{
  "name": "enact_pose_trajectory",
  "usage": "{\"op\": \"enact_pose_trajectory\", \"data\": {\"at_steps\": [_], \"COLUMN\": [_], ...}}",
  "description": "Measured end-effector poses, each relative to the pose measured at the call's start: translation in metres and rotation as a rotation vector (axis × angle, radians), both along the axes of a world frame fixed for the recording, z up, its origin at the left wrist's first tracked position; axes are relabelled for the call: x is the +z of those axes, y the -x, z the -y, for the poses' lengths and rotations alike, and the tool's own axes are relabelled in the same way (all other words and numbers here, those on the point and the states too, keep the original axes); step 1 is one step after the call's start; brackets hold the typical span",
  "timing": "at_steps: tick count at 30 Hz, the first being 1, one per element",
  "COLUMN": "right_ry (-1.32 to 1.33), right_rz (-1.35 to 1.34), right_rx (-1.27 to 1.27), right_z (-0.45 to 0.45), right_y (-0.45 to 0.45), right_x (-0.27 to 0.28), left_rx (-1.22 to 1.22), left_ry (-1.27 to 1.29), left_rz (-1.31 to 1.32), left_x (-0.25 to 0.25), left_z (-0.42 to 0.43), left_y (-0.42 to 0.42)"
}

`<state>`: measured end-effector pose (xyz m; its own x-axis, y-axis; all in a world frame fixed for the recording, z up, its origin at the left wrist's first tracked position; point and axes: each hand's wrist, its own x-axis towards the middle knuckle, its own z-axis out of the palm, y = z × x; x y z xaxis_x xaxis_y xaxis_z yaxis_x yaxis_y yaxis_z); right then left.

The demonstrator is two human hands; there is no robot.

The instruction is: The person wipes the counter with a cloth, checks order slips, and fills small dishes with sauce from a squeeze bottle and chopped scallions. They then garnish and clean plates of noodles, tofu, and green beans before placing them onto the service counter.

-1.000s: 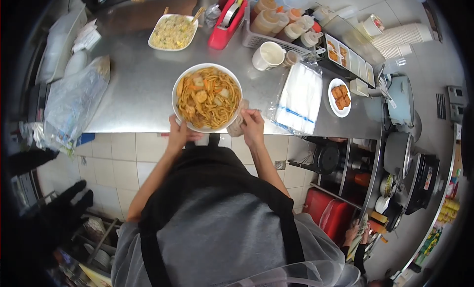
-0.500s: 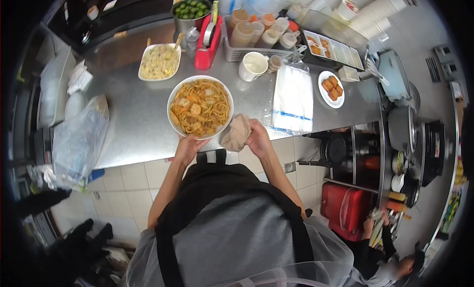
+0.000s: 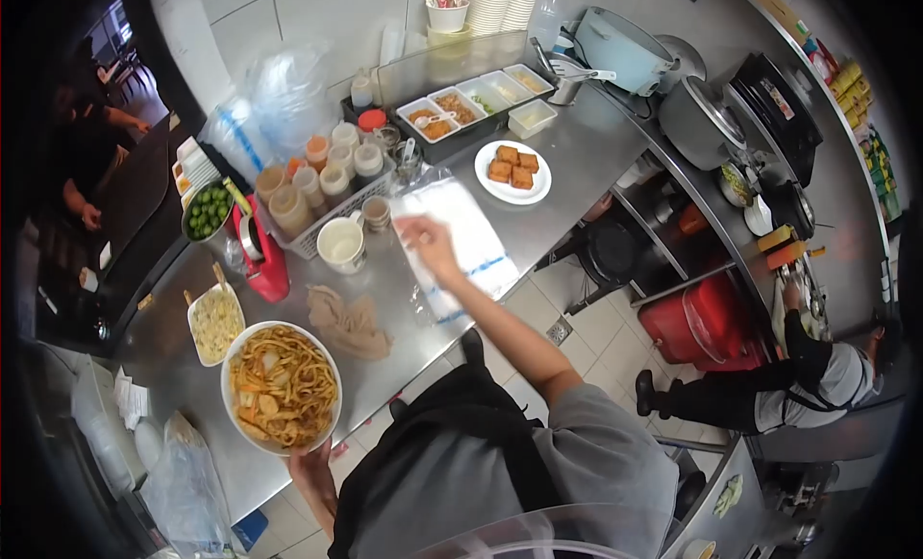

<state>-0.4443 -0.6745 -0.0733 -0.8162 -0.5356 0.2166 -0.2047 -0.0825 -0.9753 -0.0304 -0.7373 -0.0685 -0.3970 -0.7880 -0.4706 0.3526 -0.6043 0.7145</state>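
Note:
A white bowl of stir-fried noodles stands at the counter's near edge. My left hand grips its near side from below, with most of the fingers hidden under the bowl. Over a stack of white plastic bags reaches my right hand, slightly blurred, its fingers apart with nothing in them. Whether it touches the bags I cannot tell. Between the two hands a crumpled brown cloth lies on the steel counter. Just beyond the noodle bowl sits a dish of fried rice.
Behind the cloth are a white mug, a red tape dispenser, a pot of green limes and a basket of sauce bottles. A plate of fried cubes lies farther right. Another person works at the right-hand counter.
My right hand has let go of the cloth, now on the counter, and moved over the plastic bags. The view has turned right. My left hand stays on the bowl.

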Motion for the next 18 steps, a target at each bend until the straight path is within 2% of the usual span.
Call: {"op": "enact_pose_trajectory", "data": {"at_steps": [1,2,3,4,5,6,8,10,11,12,14,17,18], "right_ry": [0.038,0.055,0.112,0.028,-0.056,-0.074,-0.305,-0.518,-0.751,-0.728,-0.809,-0.953,-0.927], "right_rz": [-0.011,-0.163,-0.297,-0.369,-0.308,-0.386,-0.541,-0.81,-0.798,-0.861,-0.988,-1.036,-1.037], "right_rx": [-0.093,-0.174,-0.209,-0.307,-0.338,-0.329,-0.222,-0.061,0.012,0.211,0.299,0.368,0.385], "right_z": [-0.003,-0.01,-0.008,-0.011,-0.008,-0.002,0.014,0.031,0.063,0.059,0.065,0.077,0.078], "right_y": [0.046,0.09,0.152,0.187,0.232,0.276,0.344,0.365,0.411,0.404,0.411,0.42,0.421], "right_x": [-0.001,0.015,0.005,0.026,0.03,0.025,0.018,0.034,-0.012,0.012,0.012,0.009,0.009], "left_rx": [0.019,0.039,0.063,0.054,0.051,0.047,0.049,0.038,0.011,-0.014,-0.009,-0.114,-0.146], "left_ry": [0.029,0.058,0.087,0.09,0.092,0.095,0.034,-0.015,-0.014,-0.035,-0.107,-0.072,-0.054], "left_rz": [0.016,0.033,0.045,0.014,-0.014,-0.038,-0.061,-0.109,-0.133,-0.14,-0.186,-0.199,-0.198], "left_x": [0.012,0.024,0.03,0.031,0.033,0.036,0.042,0.041,0.05,0.054,0.06,0.053,0.049], "left_z": [-0.002,-0.005,-0.009,-0.012,-0.016,-0.022,-0.037,-0.051,-0.061,-0.068,-0.082,-0.088,-0.089], "left_y": [0.013,0.029,0.048,0.066,0.08,0.097,0.141,0.191,0.221,0.247,0.299,0.36,0.376]}}
